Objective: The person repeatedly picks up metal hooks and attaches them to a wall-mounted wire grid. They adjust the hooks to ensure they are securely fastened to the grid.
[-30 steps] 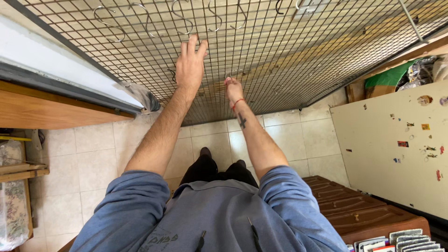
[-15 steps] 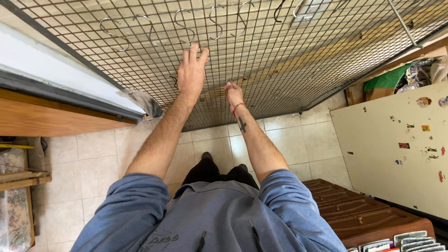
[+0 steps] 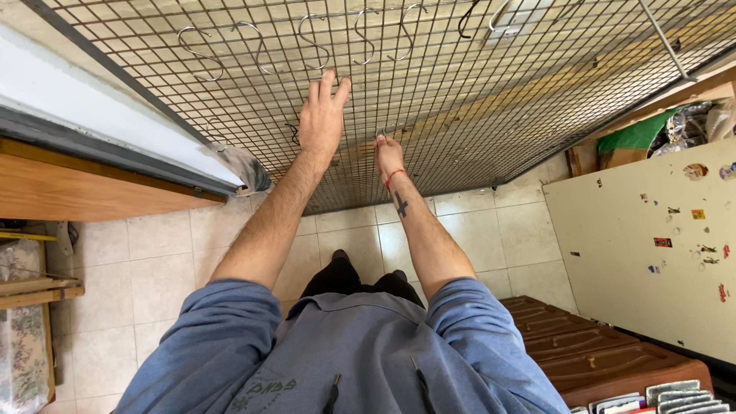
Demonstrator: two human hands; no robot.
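A large metal wire grid panel (image 3: 491,115) stands in front of me. My left hand (image 3: 323,116) lies flat against the mesh, fingers straight and close together, just below a row of several S-shaped metal hooks (image 3: 314,42). My right hand (image 3: 387,153), with a red string on the wrist, sits lower and to the right. Its fingers are pinched at a wire of the mesh, where a small metal piece shows at the fingertips. What it pinches is too small to make out.
A wooden counter with a white top (image 3: 92,176) runs along the left. A cream panel dotted with small stickers (image 3: 652,245) stands at the right. A brown ribbed surface (image 3: 606,353) lies at lower right. Tiled floor (image 3: 161,261) lies below.
Both hands stay at about the same spots on the grid. The view has shifted a little, so the row of hooks shows more fully.
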